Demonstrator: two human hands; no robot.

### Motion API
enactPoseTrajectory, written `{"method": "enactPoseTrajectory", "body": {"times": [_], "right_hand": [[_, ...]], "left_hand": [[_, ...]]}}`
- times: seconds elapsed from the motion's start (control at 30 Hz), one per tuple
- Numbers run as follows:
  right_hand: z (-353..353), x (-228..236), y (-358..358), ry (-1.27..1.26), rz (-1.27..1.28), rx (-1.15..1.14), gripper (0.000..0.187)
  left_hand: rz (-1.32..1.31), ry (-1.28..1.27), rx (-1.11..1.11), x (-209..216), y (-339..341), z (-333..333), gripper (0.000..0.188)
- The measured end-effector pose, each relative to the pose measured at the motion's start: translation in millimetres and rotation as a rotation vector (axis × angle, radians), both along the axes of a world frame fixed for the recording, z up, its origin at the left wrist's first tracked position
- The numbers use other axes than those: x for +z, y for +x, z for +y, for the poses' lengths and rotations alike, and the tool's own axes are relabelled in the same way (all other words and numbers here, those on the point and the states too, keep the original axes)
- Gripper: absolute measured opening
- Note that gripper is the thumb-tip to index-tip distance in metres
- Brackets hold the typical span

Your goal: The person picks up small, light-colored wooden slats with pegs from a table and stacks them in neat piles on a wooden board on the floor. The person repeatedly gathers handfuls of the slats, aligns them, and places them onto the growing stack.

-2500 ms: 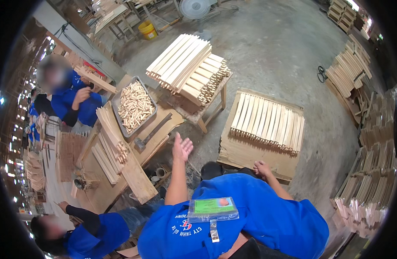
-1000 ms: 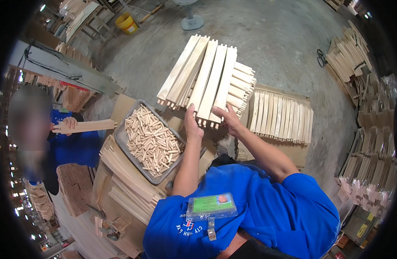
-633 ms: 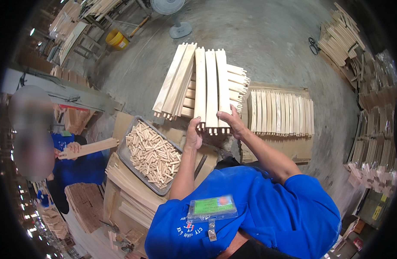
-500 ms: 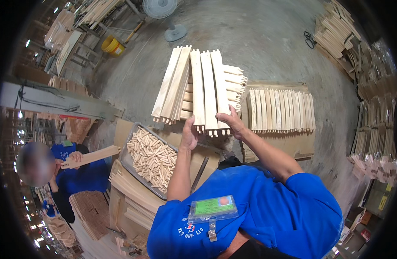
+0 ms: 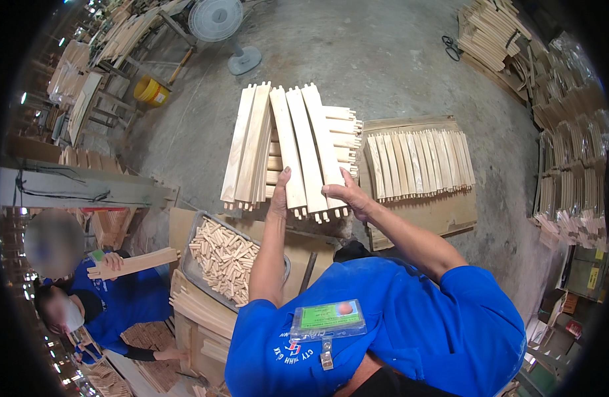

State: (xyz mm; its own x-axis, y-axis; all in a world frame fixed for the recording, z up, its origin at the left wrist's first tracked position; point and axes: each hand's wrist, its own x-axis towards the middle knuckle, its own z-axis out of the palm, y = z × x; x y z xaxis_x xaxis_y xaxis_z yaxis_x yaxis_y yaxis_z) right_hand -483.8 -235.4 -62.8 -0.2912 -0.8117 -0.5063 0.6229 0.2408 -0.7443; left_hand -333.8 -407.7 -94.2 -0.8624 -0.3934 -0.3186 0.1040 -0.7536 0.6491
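Note:
Several curved wooden slats (image 5: 306, 152), with short dowels sticking out of both ends, are pressed side by side between my two hands. My left hand (image 5: 278, 193) bears on their left edge near the close end, thumb up. My right hand (image 5: 352, 198) grips the right edge, its thumb over the top of the outermost slat. They lie on a stack of like slats; more lengthwise slats (image 5: 248, 145) rest just left, and crosswise slats (image 5: 342, 129) show underneath to the right. Some of my fingers are hidden under or behind the wood.
A grey tub (image 5: 286, 268) of loose wooden dowels (image 5: 221, 255) stands by my left forearm. Right of the stack, a row of slats (image 5: 420, 162) lies on cardboard (image 5: 443, 215). At left a co-worker holds a slat (image 5: 135, 263). A fan (image 5: 243, 59) and yellow bucket (image 5: 151, 91) stand beyond.
The held slats have turned slightly, their far ends swinging left, still between my hands. The co-worker has leaned and reached one hand down. My whole view has shifted a little.

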Motion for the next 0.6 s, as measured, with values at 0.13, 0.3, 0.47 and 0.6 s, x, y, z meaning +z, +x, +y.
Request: {"method": "enactPoseTrajectory", "body": {"times": [0.13,0.3,0.47,0.6], "right_hand": [[2,2,-5,-0.071,-0.002,0.035,0.110],[20,-1,-11,-0.124,0.046,0.032,0.110],[59,0,-4,-0.170,0.053,-0.024,0.109],[105,15,-6,-0.209,0.038,-0.067,0.113]], "left_hand": [[0.048,0.017,0.043,0,-4,14,0.074],[-0.136,0.015,0.114,3,-8,33,0.083],[-0.089,-0.059,0.073,22,-6,71,0.092],[-0.087,-0.082,0.050,37,-13,108,0.090]]}}
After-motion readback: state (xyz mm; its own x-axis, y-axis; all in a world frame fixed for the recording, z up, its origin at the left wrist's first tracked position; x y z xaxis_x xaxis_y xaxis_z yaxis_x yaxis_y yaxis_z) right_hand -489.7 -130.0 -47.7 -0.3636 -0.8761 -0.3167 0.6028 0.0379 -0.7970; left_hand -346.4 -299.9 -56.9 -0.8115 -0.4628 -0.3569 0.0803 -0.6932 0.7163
